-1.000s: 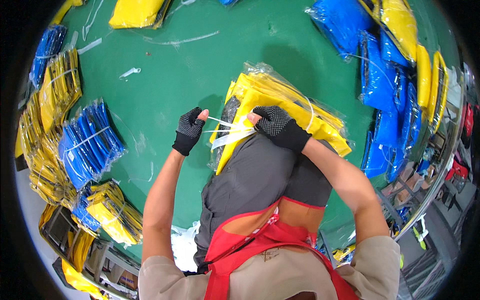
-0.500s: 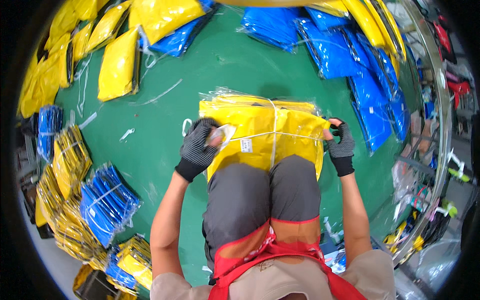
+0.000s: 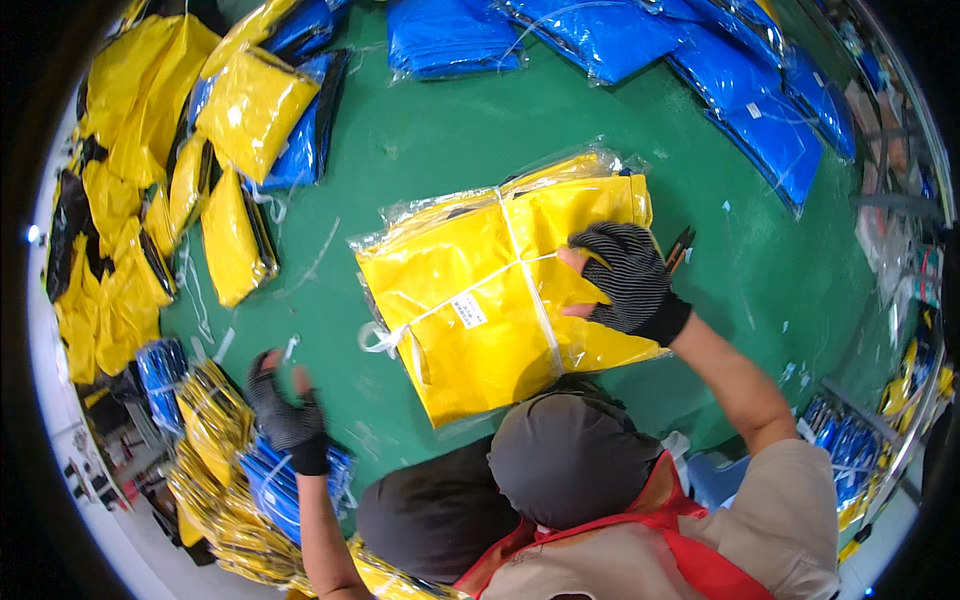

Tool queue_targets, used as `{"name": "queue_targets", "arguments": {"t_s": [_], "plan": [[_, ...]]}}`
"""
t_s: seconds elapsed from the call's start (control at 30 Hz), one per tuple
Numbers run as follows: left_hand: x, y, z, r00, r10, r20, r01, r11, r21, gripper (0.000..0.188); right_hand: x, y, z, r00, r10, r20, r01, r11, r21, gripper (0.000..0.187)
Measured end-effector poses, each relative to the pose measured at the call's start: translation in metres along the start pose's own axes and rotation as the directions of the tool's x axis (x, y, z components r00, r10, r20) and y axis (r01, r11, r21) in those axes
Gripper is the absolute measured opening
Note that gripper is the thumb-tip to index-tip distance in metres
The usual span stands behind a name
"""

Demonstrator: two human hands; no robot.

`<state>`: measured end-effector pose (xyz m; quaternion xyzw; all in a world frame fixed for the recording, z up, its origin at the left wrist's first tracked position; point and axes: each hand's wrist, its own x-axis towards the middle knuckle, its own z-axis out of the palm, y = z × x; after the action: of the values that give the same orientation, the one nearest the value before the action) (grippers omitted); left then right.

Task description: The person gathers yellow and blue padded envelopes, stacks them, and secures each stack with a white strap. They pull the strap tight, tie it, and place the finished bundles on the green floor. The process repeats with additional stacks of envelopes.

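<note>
A tied bundle of folded yellow sheeting in clear plastic bags (image 3: 450,360) lies tilted on the green floor before my knees. White cord crosses it both ways, with a knot at its left edge and a small white label on top. My right hand (image 3: 628,280), in a black-and-grey striped glove with bare fingertips, rests on the bundle's right part, thumb and forefinger apart with yellow showing between them. Off to the left, my gloved left hand (image 3: 287,405) is raised, fingers spread and nothing visible in it. Two dark pointed tips of a tool (image 3: 682,247) show beside my right hand.
Tied yellow bundles (image 3: 215,415) and a blue bundle (image 3: 272,490) are stacked at the left. Yellow packs (image 3: 258,115) lie at the far left, blue packs (image 3: 750,120) at the far right. Cord scraps (image 3: 325,250) lie on the floor (image 3: 440,140). A metal rail runs along the right.
My left hand has left the bundle and moved left and nearer me. My right hand has moved onto the bundle's top. The view has turned, and the bundle now lies at a slant.
</note>
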<state>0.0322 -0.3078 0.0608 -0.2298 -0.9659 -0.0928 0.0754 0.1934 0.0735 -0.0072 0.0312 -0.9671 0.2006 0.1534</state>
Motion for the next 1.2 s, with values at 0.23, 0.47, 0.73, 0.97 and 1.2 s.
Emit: {"name": "queue_targets", "arguments": {"t_s": [0.23, 0.47, 0.73, 0.97, 1.2], "plan": [[0.04, 0.192, 0.081, 0.714, 0.686, 0.142, -0.579, 0.692, -0.431, 0.057, -0.116, 0.0, -0.003, 0.966, 0.237, -0.102, -0.203, 0.943, 0.265, 0.073], [0.04, 0.271, 0.137, 0.808, 0.588, -0.044, -0.546, 0.719, -0.43, 0.044, -0.117, -0.005, 0.036, 0.793, 0.609, 0.004, -0.53, 0.688, 0.496, 0.037], [0.03, 0.31, 0.144, 0.7, 0.713, 0.053, -0.673, 0.682, -0.287, 0.02, -0.109, 0.0, 0.04, 0.73, 0.594, 0.339, -0.65, 0.448, 0.614, 0.052], [0.021, 0.35, 0.156, 0.8, 0.599, 0.035, -0.57, 0.777, -0.268, 0.025, -0.108, 0.009, 0.053, 0.784, 0.522, 0.337, -0.588, 0.448, 0.674, 0.054], [0.026, 0.259, 0.127, 0.705, 0.71, 0.011, -0.696, 0.694, -0.186, 0.064, -0.101, 0.018, 0.031, 0.976, 0.213, 0.042, -0.217, 0.942, 0.257, 0.056]]}}
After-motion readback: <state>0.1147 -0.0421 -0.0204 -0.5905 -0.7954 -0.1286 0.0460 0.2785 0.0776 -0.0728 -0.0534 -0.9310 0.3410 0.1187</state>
